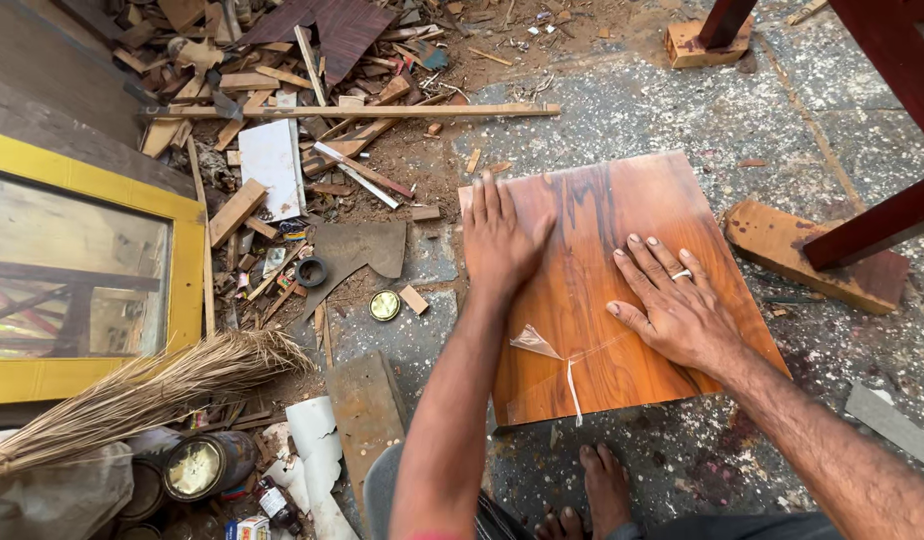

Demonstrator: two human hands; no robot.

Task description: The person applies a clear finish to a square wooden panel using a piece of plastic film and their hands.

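1. Wood-grain board (622, 290) lies flat on the floor (832, 120), centre-right of frame, long axis running up-frame.
2. Left hand (499, 240) & right hand (672, 300): both flat, fingers spread, pressing on top; gripping nothing.
3. Left nearer board's upper-left edge; peeling film (542, 345) w/ crack sits btwn the wrists.
4. Board's underside hidden; broom (132, 395) lower left.

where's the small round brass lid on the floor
In the head view, the brass lid lies on the floor left of the wooden panel, beside a small wood block and just right of a black ring.
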